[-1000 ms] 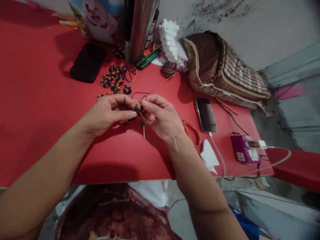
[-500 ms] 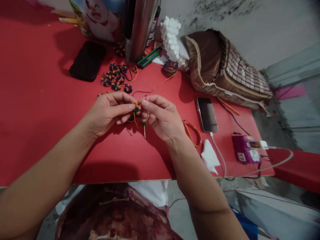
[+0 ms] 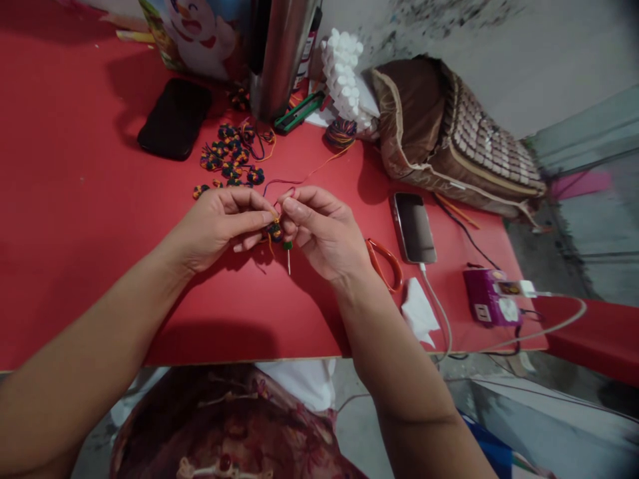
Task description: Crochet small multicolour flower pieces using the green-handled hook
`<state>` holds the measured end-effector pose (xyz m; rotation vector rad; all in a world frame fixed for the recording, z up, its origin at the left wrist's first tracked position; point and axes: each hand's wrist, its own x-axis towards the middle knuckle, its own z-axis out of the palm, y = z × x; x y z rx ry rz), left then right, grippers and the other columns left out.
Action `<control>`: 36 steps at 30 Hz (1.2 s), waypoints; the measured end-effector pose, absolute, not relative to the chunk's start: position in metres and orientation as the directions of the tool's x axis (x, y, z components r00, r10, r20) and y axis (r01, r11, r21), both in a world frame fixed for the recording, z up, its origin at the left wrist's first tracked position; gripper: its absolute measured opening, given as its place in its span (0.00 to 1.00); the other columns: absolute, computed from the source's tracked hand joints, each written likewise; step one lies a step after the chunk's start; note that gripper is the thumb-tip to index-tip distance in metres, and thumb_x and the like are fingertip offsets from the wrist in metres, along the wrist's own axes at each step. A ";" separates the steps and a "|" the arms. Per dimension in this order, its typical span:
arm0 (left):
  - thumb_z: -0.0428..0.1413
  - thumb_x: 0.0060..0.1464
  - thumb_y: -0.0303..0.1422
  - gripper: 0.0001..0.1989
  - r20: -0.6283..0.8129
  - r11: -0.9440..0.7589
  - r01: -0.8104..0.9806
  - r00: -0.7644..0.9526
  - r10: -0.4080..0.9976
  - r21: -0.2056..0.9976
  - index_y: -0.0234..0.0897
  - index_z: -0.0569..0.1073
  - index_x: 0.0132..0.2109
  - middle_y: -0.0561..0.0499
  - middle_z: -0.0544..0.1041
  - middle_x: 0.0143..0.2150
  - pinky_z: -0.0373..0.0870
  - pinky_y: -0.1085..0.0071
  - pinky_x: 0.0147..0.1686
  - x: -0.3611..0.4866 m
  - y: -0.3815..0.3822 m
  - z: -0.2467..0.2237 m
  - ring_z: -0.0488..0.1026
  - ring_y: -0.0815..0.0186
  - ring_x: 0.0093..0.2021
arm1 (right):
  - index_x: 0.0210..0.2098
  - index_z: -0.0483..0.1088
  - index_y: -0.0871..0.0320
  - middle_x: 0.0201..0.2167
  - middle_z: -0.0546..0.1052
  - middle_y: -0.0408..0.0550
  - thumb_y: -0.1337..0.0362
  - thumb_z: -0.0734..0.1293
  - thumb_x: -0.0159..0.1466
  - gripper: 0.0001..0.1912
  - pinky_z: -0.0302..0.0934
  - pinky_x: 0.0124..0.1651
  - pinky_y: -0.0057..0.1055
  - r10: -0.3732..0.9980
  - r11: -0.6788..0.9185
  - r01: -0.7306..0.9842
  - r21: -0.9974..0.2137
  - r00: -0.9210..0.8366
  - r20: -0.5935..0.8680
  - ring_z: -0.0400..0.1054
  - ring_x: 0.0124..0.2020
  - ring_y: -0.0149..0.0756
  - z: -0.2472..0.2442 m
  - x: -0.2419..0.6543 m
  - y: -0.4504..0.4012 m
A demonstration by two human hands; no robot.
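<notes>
Though it is small, the yarn piece (image 3: 275,231) mixes dark and orange strands.

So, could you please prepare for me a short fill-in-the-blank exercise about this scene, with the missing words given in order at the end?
1. The left hand pinches a yarn piece between a finger and the ____.
2. The right hand holds a tool with a metal shaft and, just above it, a part coloured ____.
3. The table under the hands is coloured ____.
4. The cable plugged into the phone is coloured ____.

Missing words: thumb; green; red; white.
</notes>
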<state>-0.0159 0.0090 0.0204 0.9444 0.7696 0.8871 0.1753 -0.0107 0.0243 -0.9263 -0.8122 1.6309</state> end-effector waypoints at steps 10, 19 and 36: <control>0.78 0.48 0.27 0.09 -0.199 0.343 -0.292 0.428 0.882 0.893 0.35 0.85 0.31 0.52 0.78 0.20 0.64 0.79 0.16 -0.016 0.008 0.022 0.72 0.72 0.17 | 0.34 0.86 0.51 0.34 0.86 0.40 0.57 0.94 0.52 0.20 0.67 0.31 0.26 0.980 -0.201 -0.392 -0.898 -0.094 -0.178 0.71 0.31 0.27 0.019 0.176 -0.011; 0.80 0.55 0.34 0.13 -0.193 0.343 -0.279 0.450 0.872 0.897 0.39 0.83 0.36 0.52 0.81 0.20 0.75 0.72 0.13 -0.016 0.002 0.022 0.75 0.63 0.14 | 0.36 0.85 0.50 0.37 0.86 0.42 0.50 0.92 0.57 0.19 0.72 0.38 0.29 0.985 -0.166 -0.328 -0.930 -0.093 -0.144 0.74 0.36 0.31 0.017 0.174 -0.011; 0.82 0.50 0.27 0.10 -0.189 0.348 -0.427 0.372 0.909 0.835 0.38 0.89 0.34 0.52 0.85 0.27 0.78 0.78 0.23 -0.020 0.014 0.017 0.79 0.70 0.21 | 0.39 0.88 0.53 0.39 0.87 0.41 0.60 0.94 0.52 0.20 0.77 0.40 0.28 0.947 -0.283 -0.352 -0.892 -0.248 -0.203 0.80 0.36 0.30 0.017 0.183 -0.007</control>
